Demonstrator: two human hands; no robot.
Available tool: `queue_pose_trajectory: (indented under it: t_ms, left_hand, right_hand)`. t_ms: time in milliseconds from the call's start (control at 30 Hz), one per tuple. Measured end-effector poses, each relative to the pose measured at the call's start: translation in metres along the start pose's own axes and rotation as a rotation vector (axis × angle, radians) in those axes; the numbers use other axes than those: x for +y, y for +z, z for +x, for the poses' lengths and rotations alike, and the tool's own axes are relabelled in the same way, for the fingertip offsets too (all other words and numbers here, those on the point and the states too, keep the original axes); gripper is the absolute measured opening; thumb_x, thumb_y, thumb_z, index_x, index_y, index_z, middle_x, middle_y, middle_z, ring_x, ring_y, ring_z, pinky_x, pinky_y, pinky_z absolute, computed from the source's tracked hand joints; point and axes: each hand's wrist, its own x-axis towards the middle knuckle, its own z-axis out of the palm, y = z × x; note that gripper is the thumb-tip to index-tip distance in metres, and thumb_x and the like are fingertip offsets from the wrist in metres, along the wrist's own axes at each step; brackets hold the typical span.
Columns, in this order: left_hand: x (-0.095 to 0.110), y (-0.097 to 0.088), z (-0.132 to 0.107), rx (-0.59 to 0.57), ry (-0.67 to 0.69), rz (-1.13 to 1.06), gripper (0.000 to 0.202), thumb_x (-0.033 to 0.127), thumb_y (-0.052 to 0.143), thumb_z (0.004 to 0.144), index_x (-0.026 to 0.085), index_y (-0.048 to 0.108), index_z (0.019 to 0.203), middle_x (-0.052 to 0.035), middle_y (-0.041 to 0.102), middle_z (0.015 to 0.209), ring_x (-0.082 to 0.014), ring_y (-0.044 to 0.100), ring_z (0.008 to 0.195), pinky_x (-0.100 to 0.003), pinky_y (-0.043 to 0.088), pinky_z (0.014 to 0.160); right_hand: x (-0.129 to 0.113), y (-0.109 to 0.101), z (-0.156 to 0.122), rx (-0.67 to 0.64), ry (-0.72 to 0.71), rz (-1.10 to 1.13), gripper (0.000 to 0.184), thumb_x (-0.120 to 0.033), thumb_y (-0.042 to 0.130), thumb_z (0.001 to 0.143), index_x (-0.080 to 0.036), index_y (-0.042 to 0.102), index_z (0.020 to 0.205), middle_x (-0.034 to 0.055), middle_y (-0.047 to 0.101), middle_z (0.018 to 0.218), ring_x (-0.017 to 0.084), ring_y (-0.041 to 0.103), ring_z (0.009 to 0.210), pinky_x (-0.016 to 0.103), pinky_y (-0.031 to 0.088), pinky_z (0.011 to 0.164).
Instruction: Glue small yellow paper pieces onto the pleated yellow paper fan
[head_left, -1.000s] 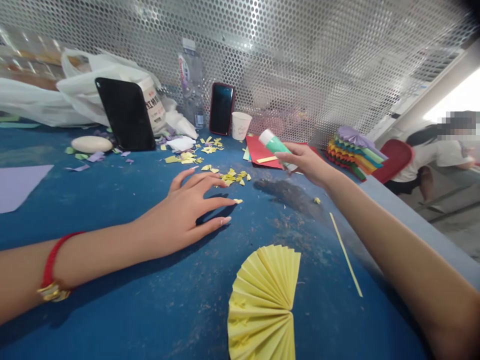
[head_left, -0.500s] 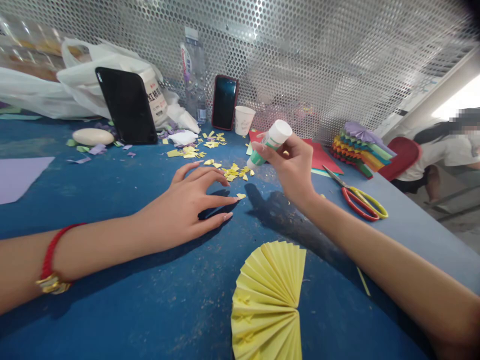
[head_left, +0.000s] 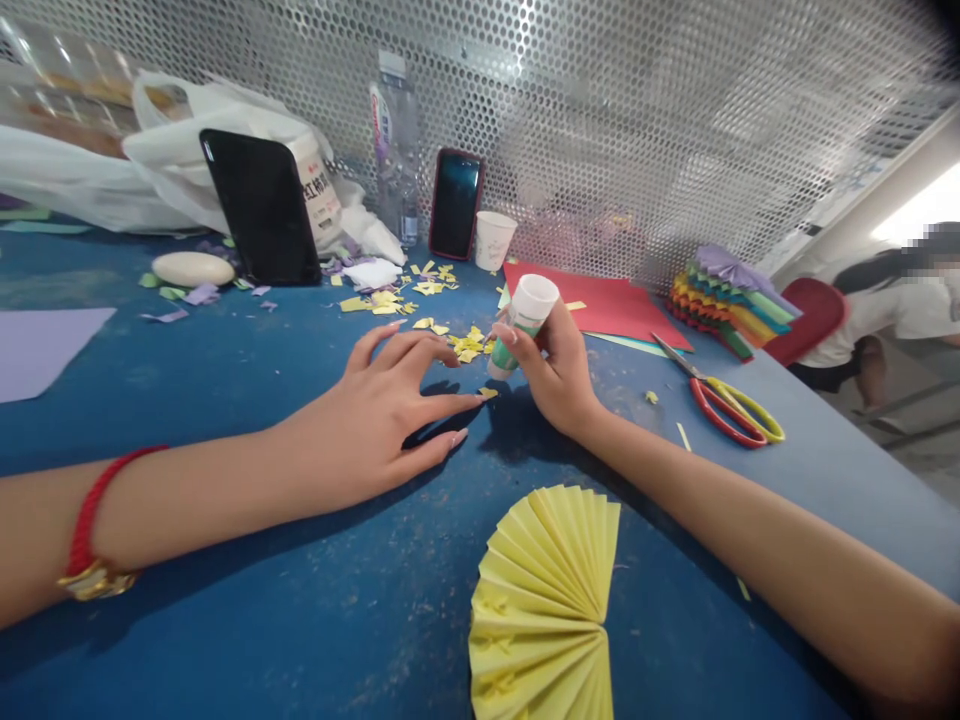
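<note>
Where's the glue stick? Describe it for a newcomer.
On the blue table, find the red paper sheet by the perforated metal screen. Just in front of it, the right hand holds the glue stick, tilted, white on top, green below, with yellow paper scraps just to its left.

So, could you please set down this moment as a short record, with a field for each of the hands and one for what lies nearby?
left hand: the left hand, empty, fingers spread, on the blue table
right hand: the right hand, gripping a green and white glue stick
between hands: yellow paper scraps
nearby: folded yellow paper fan, red and yellow scissors
</note>
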Motion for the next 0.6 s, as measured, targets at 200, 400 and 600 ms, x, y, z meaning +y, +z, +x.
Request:
queue_pose_trajectory:
  t_ms: [200,400,600]
  left_hand:
    - [0.0011,-0.0016,0.0001,-0.018,-0.023,0.014,0.038,0.045,0.043,0.104,0.037,0.067,0.133,-0.0119,0.051,0.137,-0.0380,0.041,0.138,-0.067,0.027,0.117]
    - [0.0005,-0.0025,0.0009,-0.022,0.006,0.019,0.039,0.043,0.042,0.104,0.035,0.067,0.133,-0.0150,0.051,0.135,-0.0394,0.042,0.137,-0.069,0.031,0.113]
    - [0.0018,-0.0050,0.0011,-0.033,-0.014,-0.001,0.038,0.043,0.043,0.104,0.033,0.070,0.129,-0.0149,0.050,0.135,-0.0395,0.041,0.138,-0.068,0.031,0.114]
  right_hand:
    - [0.0007,-0.0039,-0.0007,-0.175,0.009,0.011,0.037,-0.059,0.061,0.094,-0.023,0.052,0.096,0.0017,0.061,0.086,0.017,0.058,0.079,0.031,0.046,0.067]
    - [-0.0006,-0.0051,-0.0025,-0.281,0.011,-0.010,0.034,-0.056,0.064,0.094,-0.024,0.053,0.099,0.0004,0.062,0.084,0.017,0.057,0.073,0.031,0.047,0.067]
    - [0.0003,-0.0058,-0.0025,-0.301,-0.009,-0.007,0.036,-0.058,0.063,0.094,-0.024,0.053,0.099,-0.0002,0.062,0.083,0.016,0.057,0.074,0.030,0.047,0.066]
